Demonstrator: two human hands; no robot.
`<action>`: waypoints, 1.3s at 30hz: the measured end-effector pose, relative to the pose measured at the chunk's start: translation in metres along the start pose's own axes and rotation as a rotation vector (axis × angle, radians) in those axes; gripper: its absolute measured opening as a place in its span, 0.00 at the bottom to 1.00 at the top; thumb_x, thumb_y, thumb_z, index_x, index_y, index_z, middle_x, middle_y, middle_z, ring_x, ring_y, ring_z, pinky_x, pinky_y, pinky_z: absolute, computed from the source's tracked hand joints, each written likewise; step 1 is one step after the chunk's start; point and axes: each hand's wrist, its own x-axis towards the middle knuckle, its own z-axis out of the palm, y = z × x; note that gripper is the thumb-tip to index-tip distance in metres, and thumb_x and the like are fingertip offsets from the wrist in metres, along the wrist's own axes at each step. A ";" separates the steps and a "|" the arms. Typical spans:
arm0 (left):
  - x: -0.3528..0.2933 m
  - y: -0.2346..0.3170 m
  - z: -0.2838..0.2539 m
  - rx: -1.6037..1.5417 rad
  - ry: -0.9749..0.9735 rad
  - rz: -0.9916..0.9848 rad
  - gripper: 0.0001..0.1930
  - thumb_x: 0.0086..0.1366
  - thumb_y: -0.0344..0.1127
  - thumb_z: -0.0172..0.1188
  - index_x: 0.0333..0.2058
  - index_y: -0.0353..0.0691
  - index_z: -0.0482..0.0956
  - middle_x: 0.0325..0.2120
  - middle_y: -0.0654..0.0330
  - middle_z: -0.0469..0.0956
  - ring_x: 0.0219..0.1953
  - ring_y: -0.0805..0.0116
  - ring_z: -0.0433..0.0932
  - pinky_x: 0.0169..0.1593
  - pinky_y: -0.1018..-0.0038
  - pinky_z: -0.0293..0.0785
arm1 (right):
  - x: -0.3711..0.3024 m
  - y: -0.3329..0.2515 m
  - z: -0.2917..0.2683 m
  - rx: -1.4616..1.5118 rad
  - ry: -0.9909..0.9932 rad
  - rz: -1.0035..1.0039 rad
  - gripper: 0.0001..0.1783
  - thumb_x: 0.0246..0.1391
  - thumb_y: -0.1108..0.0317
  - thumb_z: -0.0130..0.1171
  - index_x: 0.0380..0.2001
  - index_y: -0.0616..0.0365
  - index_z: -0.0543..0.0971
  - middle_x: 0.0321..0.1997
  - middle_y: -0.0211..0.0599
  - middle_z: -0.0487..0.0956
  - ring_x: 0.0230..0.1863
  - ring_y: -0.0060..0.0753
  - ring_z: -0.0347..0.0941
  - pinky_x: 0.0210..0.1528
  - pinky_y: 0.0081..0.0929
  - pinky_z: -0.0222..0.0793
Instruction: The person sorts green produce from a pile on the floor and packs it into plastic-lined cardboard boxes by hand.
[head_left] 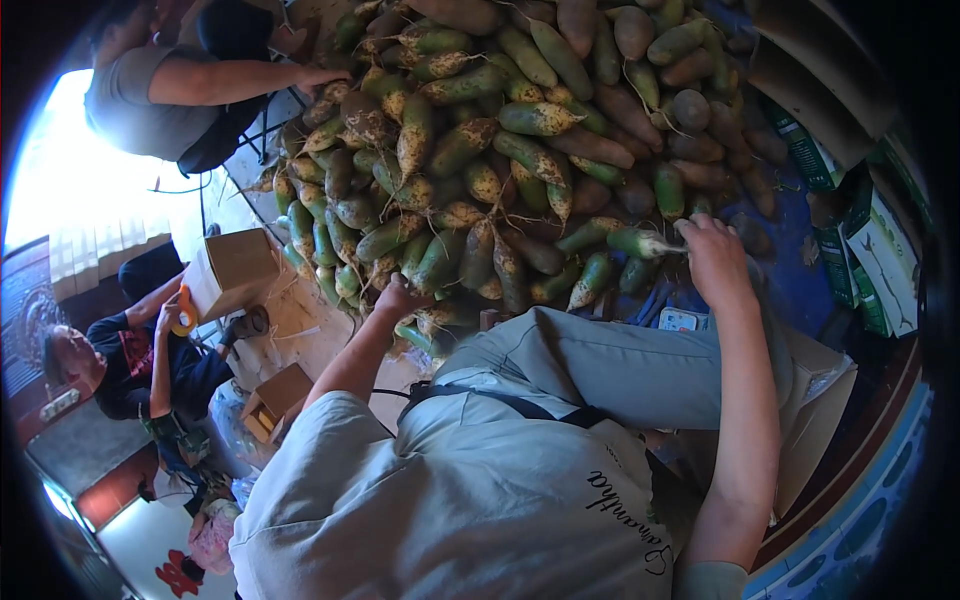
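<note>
A large heap of green radishes (540,118), many smeared with brown soil, spreads in front of me. At its near edge is my left hand (402,297), fingers curled in among the radishes; what they grip is hidden. My right hand (712,262) is at the near right side of the heap, back of the hand up and fingers bent down. A green radish (632,242) lies just left of it, its pale thin root end reaching the hand. The fingertips of the right hand are partly hidden.
A blue sheet (800,240) lies under the heap, with green and white cartons (880,250) at right. A person (170,100) sits far left, reaching into the heap. Another person (140,350) holds orange tape (184,312) at a cardboard box (232,270). An open carton (280,402) sits nearer.
</note>
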 end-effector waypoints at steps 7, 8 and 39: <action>-0.020 -0.053 0.019 -0.272 -0.192 -0.043 0.33 0.44 0.53 0.67 0.42 0.33 0.71 0.37 0.52 0.74 0.40 0.59 0.73 0.47 0.72 0.69 | -0.013 -0.017 -0.020 0.190 0.047 0.116 0.15 0.42 0.76 0.56 0.39 0.58 0.74 0.40 0.40 0.72 0.41 0.47 0.69 0.40 0.36 0.67; -0.026 -0.055 0.028 -0.279 -0.199 -0.048 0.33 0.44 0.53 0.67 0.42 0.33 0.71 0.37 0.52 0.74 0.40 0.59 0.73 0.47 0.72 0.69 | -0.013 -0.019 -0.020 0.187 0.038 0.112 0.15 0.42 0.76 0.56 0.39 0.58 0.74 0.40 0.40 0.72 0.41 0.47 0.69 0.40 0.36 0.67; -0.011 0.008 -0.018 -0.407 0.305 0.020 0.20 0.58 0.47 0.54 0.23 0.32 0.78 0.17 0.55 0.75 0.20 0.66 0.72 0.29 0.69 0.68 | -0.020 -0.026 -0.020 0.175 0.046 0.154 0.14 0.44 0.73 0.56 0.38 0.58 0.74 0.37 0.41 0.72 0.37 0.48 0.70 0.39 0.37 0.66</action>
